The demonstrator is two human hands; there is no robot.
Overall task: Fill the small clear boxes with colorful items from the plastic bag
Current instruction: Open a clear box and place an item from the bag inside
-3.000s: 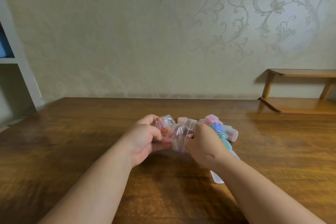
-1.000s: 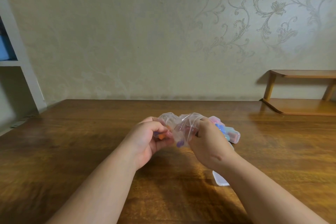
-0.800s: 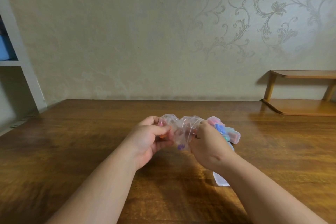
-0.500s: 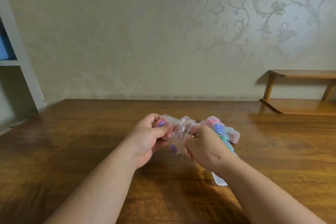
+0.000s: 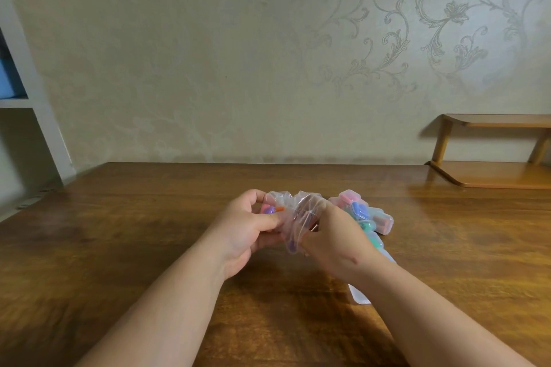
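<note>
- Clear, crinkled plastic bag, head view: held just above the brown wooden table, stretched between the two hands. Its mouth cannot be made out.
- Change over the last half second: the hands have barely shifted. The film is drawn tighter, and the small colourful items inside have moved. A purple and an orange piece now show at the left fingertips, and a lone purple piece hangs in the lowest fold.
- Reading: the items are still being worked out of the bag, and none has yet gone to a box.
- Left hand: fingers curled round the bag's left end, thumb pressed across it.
- Right hand: fingers bent, pinching the bag's right side.
- Small clear plastic boxes: clustered on the table just beyond the right hand. Several show pink, blue or green contents.
- Flat clear plastic piece: partly under the right forearm. Whether it is a lid or a box cannot be told.
</note>
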